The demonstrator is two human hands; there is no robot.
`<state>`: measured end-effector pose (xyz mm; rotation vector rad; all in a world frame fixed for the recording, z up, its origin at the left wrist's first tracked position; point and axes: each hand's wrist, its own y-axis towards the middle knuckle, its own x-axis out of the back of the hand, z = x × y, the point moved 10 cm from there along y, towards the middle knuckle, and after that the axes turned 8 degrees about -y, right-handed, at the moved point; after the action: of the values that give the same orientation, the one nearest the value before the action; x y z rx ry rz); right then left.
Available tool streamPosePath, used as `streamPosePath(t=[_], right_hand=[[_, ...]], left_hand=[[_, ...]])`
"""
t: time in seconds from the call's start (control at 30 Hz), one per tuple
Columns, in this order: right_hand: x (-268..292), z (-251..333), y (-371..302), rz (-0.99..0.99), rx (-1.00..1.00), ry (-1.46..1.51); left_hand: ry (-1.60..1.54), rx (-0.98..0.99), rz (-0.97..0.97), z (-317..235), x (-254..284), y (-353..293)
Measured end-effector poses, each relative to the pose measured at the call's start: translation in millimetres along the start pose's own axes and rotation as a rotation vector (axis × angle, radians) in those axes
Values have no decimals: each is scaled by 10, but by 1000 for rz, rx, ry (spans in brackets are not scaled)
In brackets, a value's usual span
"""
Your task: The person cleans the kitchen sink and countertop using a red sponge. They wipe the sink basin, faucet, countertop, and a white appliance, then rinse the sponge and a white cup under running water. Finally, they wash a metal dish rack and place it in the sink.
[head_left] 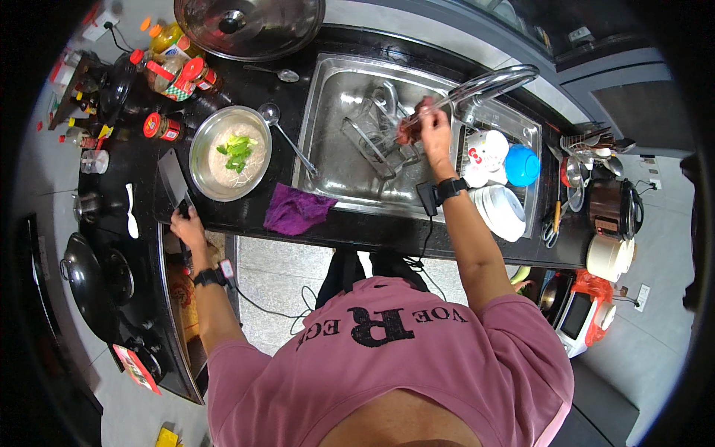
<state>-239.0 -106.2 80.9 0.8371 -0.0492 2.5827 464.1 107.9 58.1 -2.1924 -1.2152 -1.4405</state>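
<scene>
My left hand [188,229] is closed round the handle end of a cleaver [173,179], whose broad blade lies on the black counter. Just right of the blade sits a metal bowl [201,185] of pale mixture topped with green leaves [237,151]. Over the sink [328,97], my right hand [433,134] holds a reddish-brown thing [408,131], blurred and partly covered by the fingers, so its kind is unclear. It is close under the curved tap [491,80]. Below it in the basin lie clear and metallic pieces [369,138] that I cannot make out.
A ladle [287,138] rests against the sink's left rim, near a purple cloth [296,209]. White bowls [497,212] and a blue bowl [522,165] stand at the right. Jars [161,127] and a large lid [253,30] are behind; an open drawer [182,298] is below my left arm.
</scene>
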Motion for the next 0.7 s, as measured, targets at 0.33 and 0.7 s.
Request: streamPosePath(t=[0.33, 0.7], right_hand=[[-322, 141, -545, 319, 489, -306], [-277, 190, -596, 495, 696, -500]], left_hand=[[-294, -1045, 399, -4267, -190, -1955], [469, -1383, 809, -5103, -1761, -2633]])
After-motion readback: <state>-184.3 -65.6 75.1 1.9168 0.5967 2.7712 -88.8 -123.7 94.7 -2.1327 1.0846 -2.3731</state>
